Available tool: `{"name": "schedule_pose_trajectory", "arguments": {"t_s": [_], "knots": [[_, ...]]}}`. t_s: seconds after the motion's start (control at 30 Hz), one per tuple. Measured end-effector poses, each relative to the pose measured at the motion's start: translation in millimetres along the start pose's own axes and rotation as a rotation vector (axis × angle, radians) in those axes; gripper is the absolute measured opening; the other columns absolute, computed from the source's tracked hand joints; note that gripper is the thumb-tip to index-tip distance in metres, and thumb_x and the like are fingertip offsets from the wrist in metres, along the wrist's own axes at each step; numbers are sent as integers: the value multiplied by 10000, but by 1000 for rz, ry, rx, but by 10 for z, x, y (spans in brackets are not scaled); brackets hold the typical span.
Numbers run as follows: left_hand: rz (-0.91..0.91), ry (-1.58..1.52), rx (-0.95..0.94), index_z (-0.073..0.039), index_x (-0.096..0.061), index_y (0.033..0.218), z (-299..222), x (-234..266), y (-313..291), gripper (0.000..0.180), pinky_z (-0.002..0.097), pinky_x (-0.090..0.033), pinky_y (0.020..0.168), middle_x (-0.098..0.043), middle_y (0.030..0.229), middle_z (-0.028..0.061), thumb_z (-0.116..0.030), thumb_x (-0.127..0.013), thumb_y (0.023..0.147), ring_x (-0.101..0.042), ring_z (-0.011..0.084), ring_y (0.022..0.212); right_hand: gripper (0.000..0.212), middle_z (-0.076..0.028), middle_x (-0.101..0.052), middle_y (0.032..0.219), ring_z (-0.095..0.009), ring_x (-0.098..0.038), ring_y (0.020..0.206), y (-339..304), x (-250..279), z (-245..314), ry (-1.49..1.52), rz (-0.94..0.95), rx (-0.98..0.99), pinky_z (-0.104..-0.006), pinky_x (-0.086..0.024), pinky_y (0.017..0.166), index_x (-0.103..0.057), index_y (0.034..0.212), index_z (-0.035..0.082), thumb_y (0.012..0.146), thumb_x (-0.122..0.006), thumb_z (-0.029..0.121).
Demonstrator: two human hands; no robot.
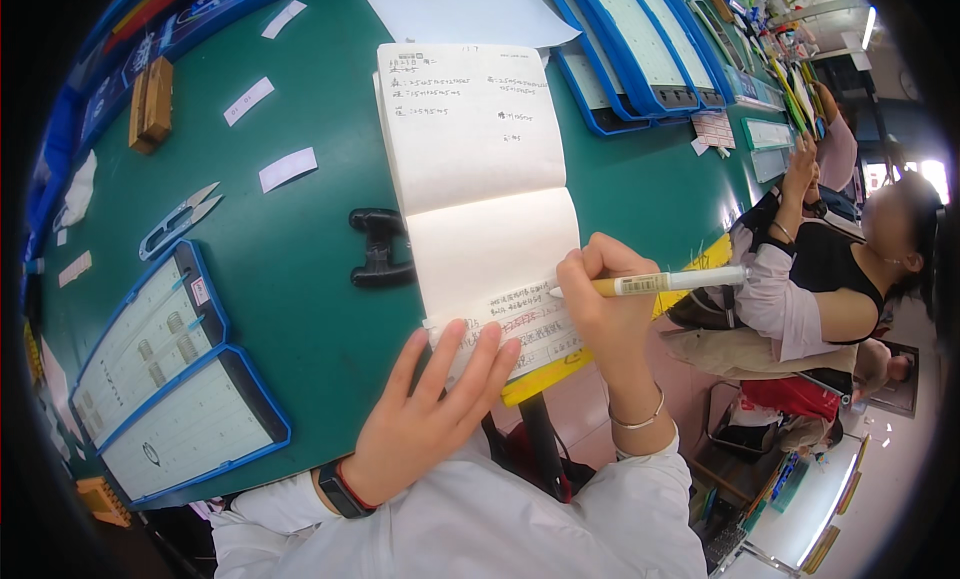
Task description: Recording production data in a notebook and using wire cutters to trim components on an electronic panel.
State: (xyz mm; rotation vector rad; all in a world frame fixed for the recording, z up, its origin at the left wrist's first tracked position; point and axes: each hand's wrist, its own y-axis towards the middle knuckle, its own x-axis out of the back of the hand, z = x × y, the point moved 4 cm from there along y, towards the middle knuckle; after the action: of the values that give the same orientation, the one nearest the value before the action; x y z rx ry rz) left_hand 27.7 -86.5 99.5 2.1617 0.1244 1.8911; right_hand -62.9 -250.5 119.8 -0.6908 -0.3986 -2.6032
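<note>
An open notebook with handwriting on its upper and lower pages lies near the front edge of the green table. My right hand grips a yellow and white pen, its tip at the handwritten lines low on the bottom page. Spread over the lower left part of that page is my left hand, fingers apart and nothing in them. Beside the notebook's left edge sits a black H-shaped object, partly hidden by the pages.
Blue-edged trays with small springs lie at left, near thread snips, paper slips and a wooden block. More blue-edged trays are stacked at the far right. Yellow tape marks the table edge. Another person sits at right.
</note>
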Motion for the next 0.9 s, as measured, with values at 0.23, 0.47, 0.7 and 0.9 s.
{"name": "schedule_pose_trajectory", "arguments": {"t_s": [0.23, 0.47, 0.7, 0.9], "knots": [[2, -2, 1, -140, -507, 1288, 0, 2, -3, 422, 394, -399, 1009, -471, 1321, 35, -161, -563, 870, -432, 249, 1228, 312, 17, -362, 461, -19, -297, 441, -4, -7, -3, 15, -1, -2, -216, -242, 400, -344, 545, 36, 719, -583, -62], [10, -67, 17, -147, -523, 1278, -13, -3, -9, 484, 429, -392, 1023, -470, 1334, 60, -127, -661, 815, -423, 300, 1239, 311, 19, -364, 458, -19, -298, 435, -6, -5, -1, -5, -5, 12, -216, -243, 395, -348, 542, 35, 719, -585, -61], [5, -71, 19, -147, -528, 1275, -10, 4, -6, 481, 433, -391, 1023, -473, 1333, 59, -129, -660, 813, -427, 302, 1237, 318, 19, -359, 458, -18, -296, 434, -5, -3, -11, 6, -2, -1, -214, -241, 395, -337, 542, 36, 719, -582, -61], [5, 3, -3, -142, -501, 1294, 8, 2, 5, 432, 393, -397, 1012, -469, 1322, 36, -164, -567, 868, -432, 244, 1229, 318, 20, -358, 459, -19, -296, 436, 5, -9, -5, 7, 0, 0, -215, -241, 395, -334, 542, 36, 719, -578, -64]]}}
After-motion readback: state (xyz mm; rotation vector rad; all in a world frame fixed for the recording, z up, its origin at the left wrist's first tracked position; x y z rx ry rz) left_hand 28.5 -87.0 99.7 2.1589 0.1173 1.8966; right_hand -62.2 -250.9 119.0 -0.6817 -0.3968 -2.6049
